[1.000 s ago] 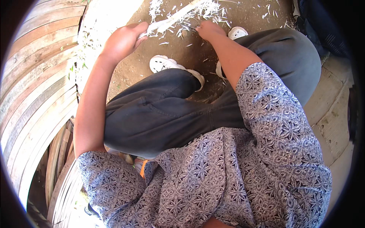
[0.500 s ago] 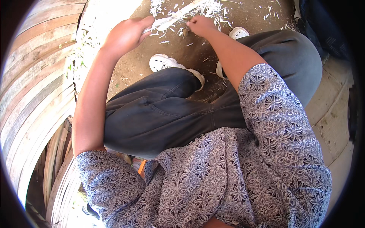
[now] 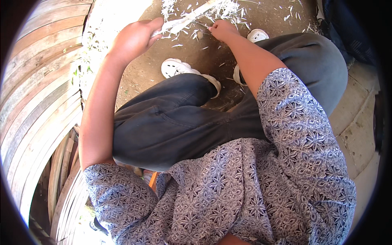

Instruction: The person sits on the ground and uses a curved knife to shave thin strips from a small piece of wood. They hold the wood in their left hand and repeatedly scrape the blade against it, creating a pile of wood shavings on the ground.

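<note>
Head view, the only one I had at my distant station. The left grip was clamped on the near end of a pale strip, apparently wood or bamboo, which ran from that hand away toward the upper edge. I judged that this hold at the end steadied the strip and left most of its length bare. The right grip was closed on a thin tool, seemingly a knife; its handle was mostly hidden by the fingers. The tool pointed toward the strip and lay just beside it, though I could not tell whether the two touched. Both arms reached forward past the knees, probably to keep the tool well apart from the dark trousers.

White shavings lay scattered on the dirt ground around the strip's far part, as if shed from it. I saw white shoes set apart, which left open ground between the feet and presumably gave a steady squat. Long wooden slats curved along the left side, near the left arm.
</note>
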Demonstrator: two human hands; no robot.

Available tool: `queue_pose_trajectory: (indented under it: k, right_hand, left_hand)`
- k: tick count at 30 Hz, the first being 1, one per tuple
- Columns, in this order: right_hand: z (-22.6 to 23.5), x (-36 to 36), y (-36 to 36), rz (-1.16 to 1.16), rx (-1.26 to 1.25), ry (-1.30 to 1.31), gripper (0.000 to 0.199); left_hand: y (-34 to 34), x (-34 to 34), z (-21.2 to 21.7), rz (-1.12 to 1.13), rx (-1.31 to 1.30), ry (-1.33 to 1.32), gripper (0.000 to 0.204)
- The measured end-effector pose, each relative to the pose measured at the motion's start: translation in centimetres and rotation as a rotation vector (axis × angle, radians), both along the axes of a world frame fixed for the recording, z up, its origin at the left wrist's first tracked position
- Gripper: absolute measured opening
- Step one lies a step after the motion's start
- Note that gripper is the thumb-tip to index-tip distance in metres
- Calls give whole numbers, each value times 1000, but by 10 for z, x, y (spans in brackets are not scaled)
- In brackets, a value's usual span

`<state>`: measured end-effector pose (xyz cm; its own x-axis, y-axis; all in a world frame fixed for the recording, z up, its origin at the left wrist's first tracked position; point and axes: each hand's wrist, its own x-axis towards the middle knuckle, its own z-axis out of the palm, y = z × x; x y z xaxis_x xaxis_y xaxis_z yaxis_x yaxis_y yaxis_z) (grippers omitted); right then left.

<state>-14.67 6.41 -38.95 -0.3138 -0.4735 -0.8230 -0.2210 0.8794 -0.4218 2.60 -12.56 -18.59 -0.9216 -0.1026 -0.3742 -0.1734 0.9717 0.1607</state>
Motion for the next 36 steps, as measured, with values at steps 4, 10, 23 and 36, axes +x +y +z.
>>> queue_pose_trajectory:
  k: [4, 10, 23, 36]
  right_hand:
    - [-3, 12, 2, -47, -40, 229, 35]
    - [14, 10, -1, -175, -104, 161, 34]
    - [90, 26, -28, 140, -224, -70, 39]
    - [124, 35, 5, 544, -360, 386, 34]
  left_hand:
    - [-1, 0, -2, 72, 29, 79, 24]
    - [-2, -6, -3, 216, 74, 67, 26]
    - [-18, 1, -4, 229, -24, -35, 30]
    - [5, -2, 0, 128, -110, -82, 42]
